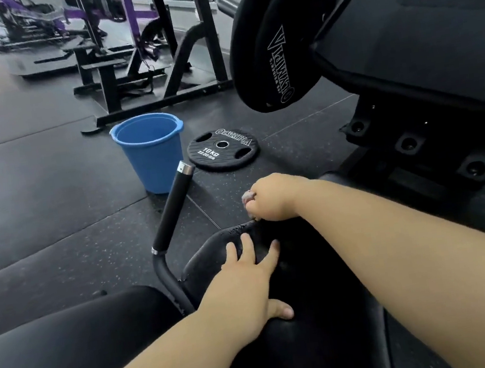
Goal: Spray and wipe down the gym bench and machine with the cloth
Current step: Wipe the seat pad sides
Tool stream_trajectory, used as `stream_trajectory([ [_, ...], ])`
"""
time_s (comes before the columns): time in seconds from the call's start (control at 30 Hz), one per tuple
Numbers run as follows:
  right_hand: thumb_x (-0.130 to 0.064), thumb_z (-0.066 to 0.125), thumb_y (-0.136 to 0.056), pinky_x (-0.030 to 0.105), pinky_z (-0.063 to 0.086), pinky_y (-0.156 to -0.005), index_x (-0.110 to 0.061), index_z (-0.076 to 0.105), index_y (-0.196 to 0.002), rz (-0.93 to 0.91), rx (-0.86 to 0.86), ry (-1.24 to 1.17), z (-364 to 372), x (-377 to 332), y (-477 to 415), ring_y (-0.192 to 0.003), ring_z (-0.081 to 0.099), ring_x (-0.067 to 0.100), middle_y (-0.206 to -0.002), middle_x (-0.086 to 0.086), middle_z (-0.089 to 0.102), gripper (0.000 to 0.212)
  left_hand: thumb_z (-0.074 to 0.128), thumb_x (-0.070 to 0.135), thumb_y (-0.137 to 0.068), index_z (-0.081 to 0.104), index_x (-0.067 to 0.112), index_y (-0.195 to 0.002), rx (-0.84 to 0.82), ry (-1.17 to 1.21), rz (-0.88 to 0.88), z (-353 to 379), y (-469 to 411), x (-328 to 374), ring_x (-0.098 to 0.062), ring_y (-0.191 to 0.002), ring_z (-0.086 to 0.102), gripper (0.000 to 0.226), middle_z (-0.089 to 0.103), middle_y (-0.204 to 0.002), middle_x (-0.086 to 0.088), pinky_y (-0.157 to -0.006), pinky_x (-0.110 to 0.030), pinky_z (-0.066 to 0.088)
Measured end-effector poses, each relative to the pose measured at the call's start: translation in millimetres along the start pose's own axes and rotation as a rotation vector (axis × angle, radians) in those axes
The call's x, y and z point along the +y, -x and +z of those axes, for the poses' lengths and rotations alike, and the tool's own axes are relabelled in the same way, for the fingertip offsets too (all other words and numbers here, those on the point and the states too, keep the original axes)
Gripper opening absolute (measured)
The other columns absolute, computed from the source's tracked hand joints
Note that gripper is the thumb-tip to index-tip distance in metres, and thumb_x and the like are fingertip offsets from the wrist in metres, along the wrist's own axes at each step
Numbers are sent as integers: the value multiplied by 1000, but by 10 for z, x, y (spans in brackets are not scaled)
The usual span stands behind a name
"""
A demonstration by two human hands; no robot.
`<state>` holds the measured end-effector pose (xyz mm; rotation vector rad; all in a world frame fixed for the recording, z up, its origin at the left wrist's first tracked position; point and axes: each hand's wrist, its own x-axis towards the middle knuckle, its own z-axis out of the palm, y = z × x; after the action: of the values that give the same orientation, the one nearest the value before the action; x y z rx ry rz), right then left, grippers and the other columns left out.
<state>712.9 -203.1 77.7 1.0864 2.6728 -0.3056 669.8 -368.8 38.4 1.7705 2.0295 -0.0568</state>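
Observation:
The black padded seat (314, 282) of the machine fills the lower middle, its front edge speckled with wet drops. My left hand (248, 278) lies flat on the pad with fingers spread and straight. My right hand (270, 198) is at the seat's front edge, fingers curled round a small pale cloth (248, 196), of which only a scrap shows. No spray bottle is in view.
A black handle bar (173, 206) with a chrome cap rises left of the seat. A blue bucket (152, 152) and a loose 10 kg plate (223, 149) lie on the rubber floor. Loaded weight plates (273, 45) and the machine's frame (423, 76) stand right.

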Motion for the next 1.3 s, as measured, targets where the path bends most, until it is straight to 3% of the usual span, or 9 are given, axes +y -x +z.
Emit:
stream_trajectory([
  [0.17, -36, 47, -85, 34, 42, -83, -27, 61, -90, 133, 142, -51, -209, 279, 246, -102, 57, 22, -94, -10, 60, 17, 61, 53, -88, -14, 35, -153, -38, -19, -34, -36, -3, 70, -40, -148, -13, 100, -25, -160, -14, -120, -44, 21],
  [0.33, -25, 48, -95, 32, 28, -113, -32, 61, -97, -18, 448, -542, 84, 323, 931, -95, 56, 13, -76, -18, 63, 15, 59, 53, -89, -17, 30, -153, -76, -84, -68, -108, -25, 156, -43, -148, -11, 102, -23, -160, -18, -119, -45, 23],
  [0.57, -48, 18, -99, 41, -8, -123, -31, 36, -150, -49, 333, -380, 388, 223, 1126, -149, 19, 9, -154, -12, 40, 57, 72, 56, -77, -1, 40, -154, -12, 125, -60, -109, 30, 63, -35, -150, -5, 107, -11, -164, -9, -118, -42, 22],
  [0.73, -33, 25, -105, 39, -10, -122, -29, 8, -158, -78, 236, -310, 350, 281, 1175, -152, 1, 11, -165, -9, 4, 56, 77, 61, -68, 19, 30, -154, 163, 709, -175, -505, -79, -36, -18, -137, 40, 108, 41, -153, -2, -99, -26, 36],
  [0.93, -21, 34, -93, 21, 0, -119, -14, 20, -156, 285, 702, -577, 463, 282, 1143, -150, 9, 14, -163, 5, 17, 65, 62, 50, -86, 43, 37, -142, 227, 206, 346, -531, -387, 103, -18, -146, 23, 60, 22, -161, 5, -119, -30, 17],
  [1.03, -26, 28, -88, 27, -1, -122, -7, 27, -153, 300, 711, -437, 554, 263, 998, -149, 17, 20, -160, 8, 27, 67, 59, 39, -82, 57, 23, -121, 429, 89, 338, -378, -583, 65, -22, -117, 49, 42, 49, -131, 6, -98, -35, 42],
  [1.13, -27, 36, -92, 30, 5, -122, -8, 28, -152, 351, 778, -360, 639, 269, 964, -148, 21, 25, -160, 11, 25, 64, 61, 12, -83, 58, 27, -105, 633, 424, 208, -636, -941, 123, -11, -84, 57, 27, 48, -100, 14, -73, -25, 42],
  [1.23, -33, 35, -89, 32, 9, -121, -9, 28, -151, 389, 820, -252, 683, 248, 928, -147, 22, 31, -161, 16, 22, 67, 50, 11, -85, 62, 30, -98, 289, 889, 289, -938, -1385, 388, -8, -67, 60, 26, 65, -90, 9, -61, -20, 47],
  [1.3, -30, 37, -86, 30, 5, -122, -5, 24, -153, 395, 817, -222, 677, 250, 890, -149, 20, 30, -162, 18, 19, 73, 50, 24, -92, 69, 31, -91, 113, 827, 265, -999, -1525, 627, -11, -61, 57, 20, 68, -74, 8, -57, -24, 46],
])
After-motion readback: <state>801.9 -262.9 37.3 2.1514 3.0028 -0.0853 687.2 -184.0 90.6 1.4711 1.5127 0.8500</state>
